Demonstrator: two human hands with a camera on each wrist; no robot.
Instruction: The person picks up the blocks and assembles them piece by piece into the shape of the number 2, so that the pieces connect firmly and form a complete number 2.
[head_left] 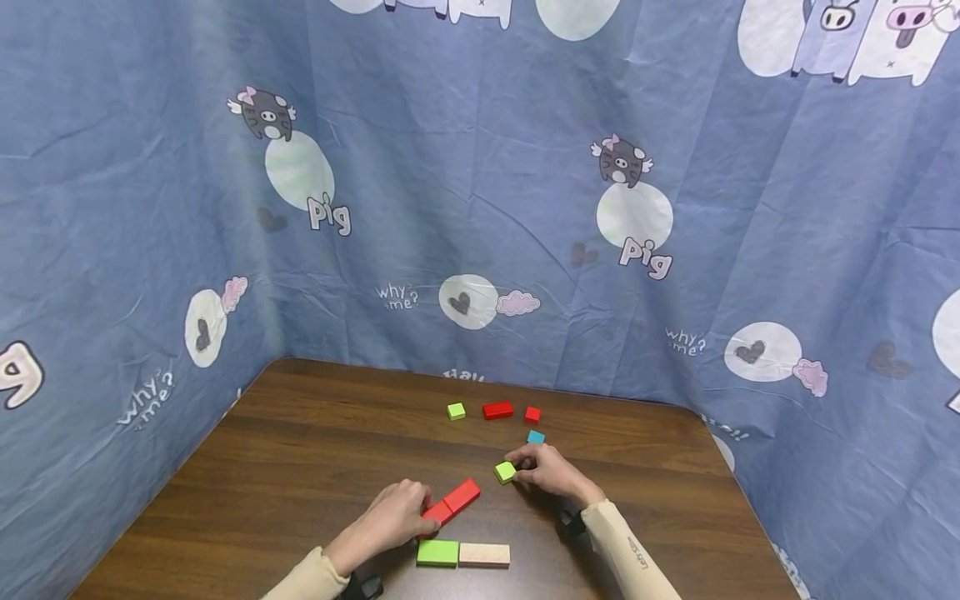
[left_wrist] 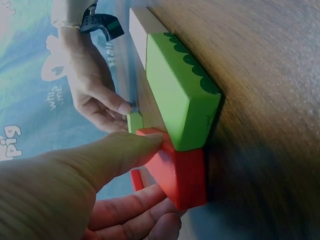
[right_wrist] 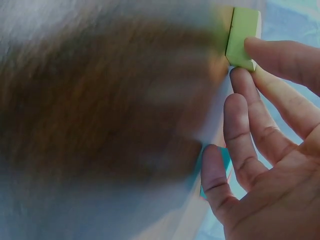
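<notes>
Two red blocks lie end to end on the table. My left hand (head_left: 392, 514) pinches the nearer red block (left_wrist: 187, 175), thumb on one side and fingers on the other. The farther red block (head_left: 463, 494) extends diagonally away from that hand. Close by, a green block (head_left: 437, 553) with a dark scalloped edge stands end to end with a pale wooden block (head_left: 484, 555). To the right, my right hand (head_left: 553, 473) holds a small light green block (head_left: 505, 472) between thumb and fingers; its other fingers are spread in the right wrist view.
Just beyond the right hand lies a blue block (head_left: 536, 437). Farther back are another small green block (head_left: 456, 411), a dark red block (head_left: 498, 410) and a small red block (head_left: 532, 414). A blue printed curtain (head_left: 465, 208) rises behind the brown wooden table (head_left: 315, 442).
</notes>
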